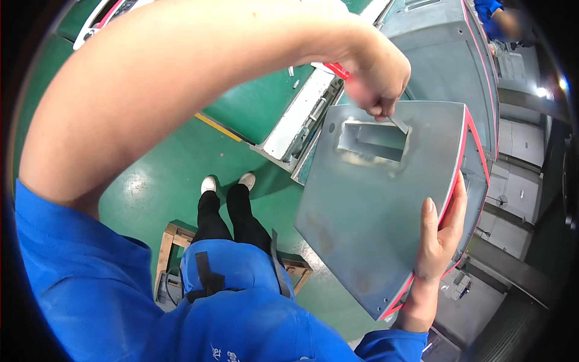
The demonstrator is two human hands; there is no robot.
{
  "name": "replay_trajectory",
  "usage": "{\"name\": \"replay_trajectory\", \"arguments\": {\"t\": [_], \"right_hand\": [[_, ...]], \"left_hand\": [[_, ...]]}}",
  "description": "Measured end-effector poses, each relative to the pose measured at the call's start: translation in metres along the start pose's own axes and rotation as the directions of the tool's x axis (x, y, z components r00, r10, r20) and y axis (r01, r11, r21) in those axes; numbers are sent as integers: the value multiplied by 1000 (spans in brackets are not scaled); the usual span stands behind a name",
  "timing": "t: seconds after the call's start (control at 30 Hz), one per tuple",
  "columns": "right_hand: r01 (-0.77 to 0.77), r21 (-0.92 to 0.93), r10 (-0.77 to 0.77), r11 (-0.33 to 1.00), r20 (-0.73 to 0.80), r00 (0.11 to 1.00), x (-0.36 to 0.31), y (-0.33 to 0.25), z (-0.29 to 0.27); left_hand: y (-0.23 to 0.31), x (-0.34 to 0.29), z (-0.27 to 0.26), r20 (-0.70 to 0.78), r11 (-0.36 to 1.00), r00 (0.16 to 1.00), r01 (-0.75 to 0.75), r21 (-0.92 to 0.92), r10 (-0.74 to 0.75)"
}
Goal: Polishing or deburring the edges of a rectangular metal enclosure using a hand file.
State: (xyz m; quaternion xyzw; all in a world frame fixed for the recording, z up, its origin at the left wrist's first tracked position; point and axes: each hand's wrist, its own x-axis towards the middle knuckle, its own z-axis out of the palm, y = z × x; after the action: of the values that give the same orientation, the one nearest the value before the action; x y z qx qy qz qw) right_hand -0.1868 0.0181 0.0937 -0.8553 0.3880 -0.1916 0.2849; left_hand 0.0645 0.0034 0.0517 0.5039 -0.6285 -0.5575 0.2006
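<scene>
A grey metal box (pixel 356 217) with red-edged sides stands tilted in front of me. Its near face has a rectangular cutout (pixel 377 142), bordered by pale, rough filler. My left hand (pixel 380 72) reaches over from the left, its fingers closed on a thin flat metal blade (pixel 398 124). The blade's tip lies at the cutout's upper right corner. What the rest of the tool looks like is hidden in the hand. My right hand (pixel 440 238) lies against the box's right edge, thumb on the grey face and fingers along the red rim.
Behind the box stands a larger grey cabinet (pixel 434 60) with red edging. A white metal rail (pixel 295 111) runs along a green surface. Near my legs is a wooden frame (pixel 166 250) on the green floor (pixel 151 163). Another person in blue (pixel 490 18) is at the far right.
</scene>
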Motion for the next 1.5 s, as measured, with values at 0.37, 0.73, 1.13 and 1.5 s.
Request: {"name": "replay_trajectory", "arguments": {"t": [0.37,0.73,1.13,1.5], "right_hand": [[-22,71,19,997,33,999,2,-3,0],[-11,-17,12,1000,38,999,5,-3,0],[-16,48,17,999,-17,1000,8,2,4],[-137,-41,128,990,-171,977,-2,-3,16]], "left_hand": [[-10,20,6,-6,994,994,-109,-6,109],[-9,9,17,-63,998,997,-49,42,51],[-27,3,29,-97,955,988,-90,283,122],[-114,22,157,-641,267,763,-603,-752,-82]]}}
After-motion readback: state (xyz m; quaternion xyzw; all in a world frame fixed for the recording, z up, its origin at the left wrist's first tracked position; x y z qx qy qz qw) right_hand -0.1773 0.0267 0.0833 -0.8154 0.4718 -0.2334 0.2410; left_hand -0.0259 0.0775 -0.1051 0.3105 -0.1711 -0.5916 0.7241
